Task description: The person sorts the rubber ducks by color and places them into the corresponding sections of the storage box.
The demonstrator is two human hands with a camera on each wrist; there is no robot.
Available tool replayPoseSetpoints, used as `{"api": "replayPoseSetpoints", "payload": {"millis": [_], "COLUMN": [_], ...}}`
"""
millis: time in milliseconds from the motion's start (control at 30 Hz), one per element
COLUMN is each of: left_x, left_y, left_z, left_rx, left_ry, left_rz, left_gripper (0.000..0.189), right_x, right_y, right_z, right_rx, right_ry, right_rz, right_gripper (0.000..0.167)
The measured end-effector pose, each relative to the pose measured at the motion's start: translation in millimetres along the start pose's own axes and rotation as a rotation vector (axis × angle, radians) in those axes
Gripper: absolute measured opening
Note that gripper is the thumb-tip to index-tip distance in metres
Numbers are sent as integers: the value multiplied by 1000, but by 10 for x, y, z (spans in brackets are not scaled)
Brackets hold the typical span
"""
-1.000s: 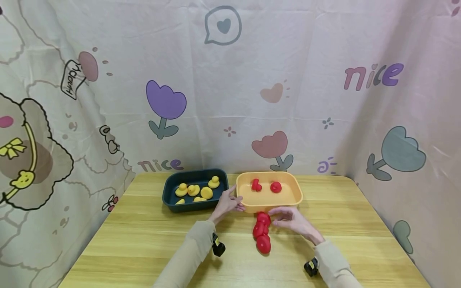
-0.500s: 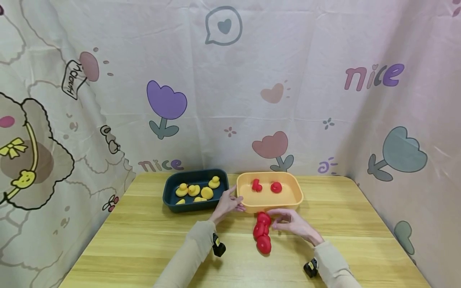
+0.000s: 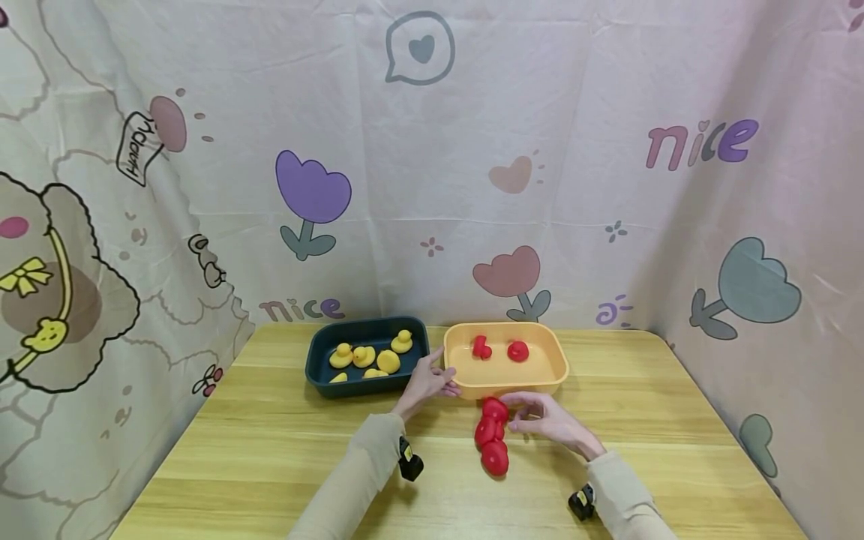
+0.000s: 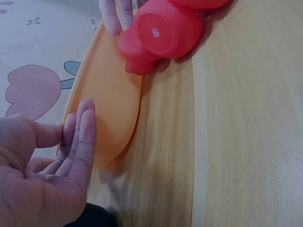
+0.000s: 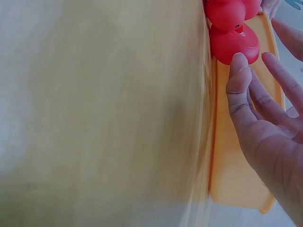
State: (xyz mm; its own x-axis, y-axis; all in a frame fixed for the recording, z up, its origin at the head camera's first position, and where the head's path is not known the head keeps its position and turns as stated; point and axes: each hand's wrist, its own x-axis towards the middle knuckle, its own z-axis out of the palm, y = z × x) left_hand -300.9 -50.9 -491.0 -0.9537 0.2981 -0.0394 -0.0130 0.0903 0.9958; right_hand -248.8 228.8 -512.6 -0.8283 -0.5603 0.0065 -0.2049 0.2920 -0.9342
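Note:
My left hand [image 3: 425, 382] is at the front left corner of a light orange tray [image 3: 466, 391], its fairly straight fingers [image 4: 85, 137] against the outer wall. Just in front of that tray, a row of red rubber ducks [image 3: 489, 433] lies on the table. Beside the far end of the row is my right hand [image 3: 550, 420], its fingers spread and loosely bent. In the right wrist view, its thumb tip overlaps the nearest red duck [image 5: 232, 47]; contact is unclear. Two more red ducks [image 3: 517, 351] lie inside the orange tray.
Left of the orange tray stands a dark blue tray [image 3: 317, 379] with several yellow rubber ducks [image 3: 363, 357]. Both trays are at the back of the wooden table [image 3: 270, 465], near a printed curtain [image 3: 405, 150]. Each wrist carries a small black camera [image 3: 409, 461].
My right hand has shifted very slightly left and toward the front. The left hand, the trays and the ducks stay where they were.

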Motion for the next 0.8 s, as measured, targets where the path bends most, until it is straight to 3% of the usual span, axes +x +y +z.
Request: {"api": "replayPoseSetpoints", "payload": {"millis": [467, 800], "left_x": [-5, -6], "left_y": [12, 11], "left_z": [9, 5], "left_rx": [7, 12], "left_ry": [5, 8], "left_rz": [-2, -7], "left_gripper": [69, 67], "right_x": [-2, 36], "right_y": [16, -12], "right_z": [2, 29], "right_rx": [1, -36], "right_ry": [9, -57], "right_rz": [16, 35], "right_gripper": [50, 54]}}
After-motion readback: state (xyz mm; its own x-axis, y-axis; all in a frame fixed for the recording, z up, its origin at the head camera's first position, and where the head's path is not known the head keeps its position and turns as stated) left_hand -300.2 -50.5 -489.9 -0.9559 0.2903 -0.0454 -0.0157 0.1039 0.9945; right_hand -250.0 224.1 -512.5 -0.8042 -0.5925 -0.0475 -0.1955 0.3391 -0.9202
